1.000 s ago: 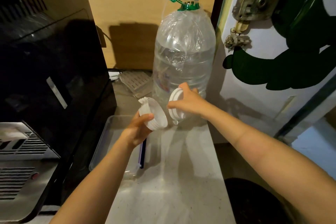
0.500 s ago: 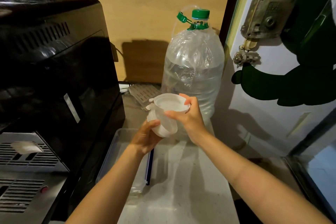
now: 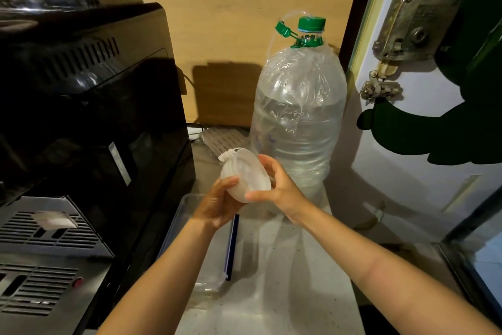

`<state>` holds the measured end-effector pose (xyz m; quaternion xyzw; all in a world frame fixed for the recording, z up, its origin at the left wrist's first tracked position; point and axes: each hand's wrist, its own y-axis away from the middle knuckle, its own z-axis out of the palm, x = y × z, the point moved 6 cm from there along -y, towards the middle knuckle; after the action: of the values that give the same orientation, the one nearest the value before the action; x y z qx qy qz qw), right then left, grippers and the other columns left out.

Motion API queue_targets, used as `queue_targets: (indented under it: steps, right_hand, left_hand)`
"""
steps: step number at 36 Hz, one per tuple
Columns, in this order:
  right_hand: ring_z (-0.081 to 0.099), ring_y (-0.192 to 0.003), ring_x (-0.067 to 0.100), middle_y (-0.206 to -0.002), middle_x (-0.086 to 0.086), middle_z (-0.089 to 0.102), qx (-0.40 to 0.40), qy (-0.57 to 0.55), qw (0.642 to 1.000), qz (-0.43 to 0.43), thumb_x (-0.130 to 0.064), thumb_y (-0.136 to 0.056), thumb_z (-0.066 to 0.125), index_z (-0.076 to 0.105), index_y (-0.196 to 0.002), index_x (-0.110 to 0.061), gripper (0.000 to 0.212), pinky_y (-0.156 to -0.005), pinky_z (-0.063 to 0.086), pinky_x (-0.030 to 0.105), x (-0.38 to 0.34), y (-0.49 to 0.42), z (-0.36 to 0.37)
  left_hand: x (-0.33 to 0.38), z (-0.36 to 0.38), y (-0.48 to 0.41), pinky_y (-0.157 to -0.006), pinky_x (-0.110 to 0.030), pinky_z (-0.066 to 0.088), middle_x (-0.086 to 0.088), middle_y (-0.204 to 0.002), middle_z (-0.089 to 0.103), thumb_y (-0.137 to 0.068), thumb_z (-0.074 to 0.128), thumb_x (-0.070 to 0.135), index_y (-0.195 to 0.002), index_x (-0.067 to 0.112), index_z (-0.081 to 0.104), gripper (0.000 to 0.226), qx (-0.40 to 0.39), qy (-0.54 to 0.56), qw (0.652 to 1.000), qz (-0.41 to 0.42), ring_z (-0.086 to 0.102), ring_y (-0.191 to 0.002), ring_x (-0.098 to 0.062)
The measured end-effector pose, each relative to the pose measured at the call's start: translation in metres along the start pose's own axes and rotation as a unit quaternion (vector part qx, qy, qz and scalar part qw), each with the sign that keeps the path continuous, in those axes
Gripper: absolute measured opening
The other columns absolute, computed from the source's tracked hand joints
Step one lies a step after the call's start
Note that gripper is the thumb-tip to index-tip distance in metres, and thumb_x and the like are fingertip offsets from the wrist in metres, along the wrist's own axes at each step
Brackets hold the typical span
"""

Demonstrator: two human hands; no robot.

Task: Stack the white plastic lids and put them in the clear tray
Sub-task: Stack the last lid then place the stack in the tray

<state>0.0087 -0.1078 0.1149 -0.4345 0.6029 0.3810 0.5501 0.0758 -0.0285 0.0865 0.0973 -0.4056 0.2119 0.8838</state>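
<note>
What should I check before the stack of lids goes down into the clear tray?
1. Lids nested into one stack: ok, the white lids sit together, tilted, tabs at the upper left.
2. Grip: ok, left hand cups the stack from below, right hand pinches its right edge.
3. Clear tray in reach: ok, it lies on the counter just under the hands.
4. Tray floor free: cannot tell, the arms hide most of it.
5. Water bottle clear of the path: ok, it stands behind the hands, apart from the tray.
6. All lids gathered: cannot tell.
</note>
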Motion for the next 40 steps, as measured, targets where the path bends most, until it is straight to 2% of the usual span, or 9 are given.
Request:
queue_targets:
  steps: [3,5,8,11,14,21,27,30,40]
  right_hand:
    - [0.038,-0.13,0.018,-0.144,0.002,0.031,-0.021,0.049,0.998,0.027,-0.009,-0.062,0.083,0.025,-0.141,-0.025,0.099,-0.103,0.043,0.031,0.0,-0.003,-0.001]
    - [0.032,-0.135,0.019,-0.149,0.004,0.023,-0.043,0.086,0.995,0.04,-0.008,-0.063,0.082,0.019,-0.145,-0.027,0.105,-0.109,0.038,0.035,-0.002,-0.005,-0.001]
    - [0.029,-0.137,0.021,-0.15,0.005,0.018,-0.078,0.141,0.986,0.05,-0.008,-0.063,0.082,0.01,-0.146,-0.034,0.113,-0.109,0.035,0.032,-0.006,-0.008,-0.002]
    - [0.026,-0.138,0.024,-0.149,0.008,0.016,-0.105,0.204,0.972,0.055,-0.013,-0.061,0.084,0.007,-0.145,-0.042,0.117,-0.112,0.033,0.04,-0.01,-0.011,-0.003]
    - [0.023,-0.139,0.026,-0.149,0.009,0.015,-0.124,0.245,0.959,0.066,-0.017,-0.06,0.085,0.008,-0.143,-0.048,0.117,-0.112,0.033,0.041,-0.012,-0.014,-0.002]
    - [0.032,-0.134,0.03,-0.148,0.009,0.017,-0.132,0.298,0.942,0.077,-0.022,-0.06,0.085,0.012,-0.141,-0.05,0.113,-0.107,0.039,0.039,-0.01,-0.02,-0.002]
    - [0.036,-0.133,0.031,-0.151,0.009,0.018,-0.14,0.316,0.934,0.085,-0.034,-0.049,0.088,0.014,-0.139,-0.052,0.119,-0.107,0.04,0.045,-0.001,-0.028,0.004]
    - [0.033,-0.135,0.029,-0.152,0.008,0.02,-0.146,0.313,0.935,0.08,-0.036,-0.045,0.088,0.014,-0.14,-0.05,0.122,-0.108,0.039,0.046,0.0,-0.03,0.008]
    - [0.029,-0.136,0.026,-0.15,0.008,0.026,-0.162,0.31,0.935,0.062,-0.022,-0.057,0.087,0.015,-0.145,-0.031,0.115,-0.111,0.034,0.045,-0.005,-0.03,0.022]
  left_hand:
    - [0.001,-0.002,0.001,-0.072,-0.033,0.058,-0.012,-0.11,0.058,-0.038,0.09,0.032,-0.128,0.012,0.042,0.105,0.002,-0.013,1.0,-0.003,0.067,-0.093,-0.021]
    - [0.002,-0.004,0.001,-0.074,-0.033,0.057,-0.014,-0.115,0.055,-0.04,0.09,0.033,-0.134,0.01,0.036,0.111,0.006,-0.026,1.0,-0.005,0.065,-0.097,-0.022]
    - [0.003,-0.004,0.003,-0.079,-0.034,0.056,-0.016,-0.123,0.053,-0.045,0.088,0.034,-0.14,0.007,0.03,0.114,0.009,-0.05,0.999,-0.005,0.06,-0.106,-0.025]
    - [0.004,0.001,0.003,-0.073,-0.031,0.057,-0.007,-0.108,0.069,-0.046,0.087,0.035,-0.131,0.009,0.039,0.101,-0.005,-0.072,0.997,0.001,0.066,-0.098,-0.02]
    - [0.006,0.007,0.003,-0.068,-0.027,0.056,-0.001,-0.096,0.074,-0.045,0.087,0.034,-0.121,0.015,0.045,0.089,-0.023,-0.086,0.996,0.005,0.069,-0.092,-0.016]
    - [0.007,0.004,0.004,-0.067,-0.027,0.056,-0.001,-0.093,0.074,-0.044,0.088,0.032,-0.118,0.016,0.047,0.086,-0.024,-0.091,0.996,0.005,0.069,-0.09,-0.015]
    - [0.005,-0.002,0.006,-0.065,-0.027,0.056,0.0,-0.09,0.075,-0.04,0.089,0.034,-0.114,0.017,0.05,0.086,-0.008,-0.1,0.995,-0.004,0.069,-0.087,-0.015]
    - [0.005,-0.004,0.007,-0.064,-0.028,0.056,0.001,-0.09,0.075,-0.038,0.089,0.034,-0.113,0.019,0.05,0.087,-0.002,-0.098,0.995,-0.002,0.07,-0.086,-0.015]
    - [0.01,-0.021,0.012,-0.064,-0.03,0.057,-0.002,-0.095,0.071,-0.037,0.089,0.037,-0.118,0.018,0.049,0.092,0.036,-0.135,0.99,-0.005,0.069,-0.088,-0.016]
